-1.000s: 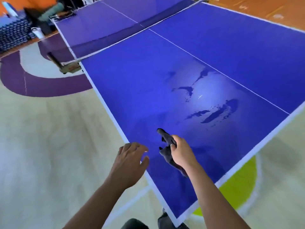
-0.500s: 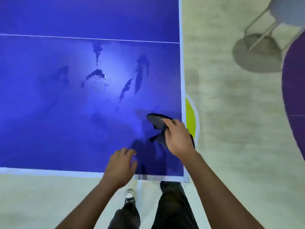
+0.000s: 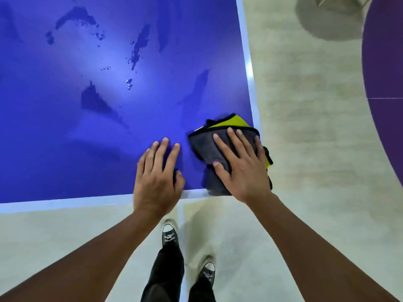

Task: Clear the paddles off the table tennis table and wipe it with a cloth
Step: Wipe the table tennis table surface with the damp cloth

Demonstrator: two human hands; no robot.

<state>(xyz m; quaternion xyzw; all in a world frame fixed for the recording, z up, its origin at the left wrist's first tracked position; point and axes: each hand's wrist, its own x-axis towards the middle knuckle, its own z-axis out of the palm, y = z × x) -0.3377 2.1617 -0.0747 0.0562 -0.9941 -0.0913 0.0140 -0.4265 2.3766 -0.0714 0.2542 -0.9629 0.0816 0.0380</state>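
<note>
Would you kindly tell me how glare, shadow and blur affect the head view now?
Head view: a pale glare patch washes out the blue table between dark wet patches; soft shadow lies under the left hand and beside the grey and yellow cloth under the right hand; hands and cloth look sharp; the white side line bows slightly.

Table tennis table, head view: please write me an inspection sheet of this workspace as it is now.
Surface: blue table with white edge lines; dark wet patches across it.
Job's things: grey and yellow cloth at the near right corner, overhanging the edge; paddles not seen.
Clutter: nothing seen.
Grips: left hand open over the table's near edge, beside the cloth; right hand pressing flat on the cloth.
Cables: nothing seen.
Surroundings: pale floor with a purple marking; the person's shoes below.
</note>
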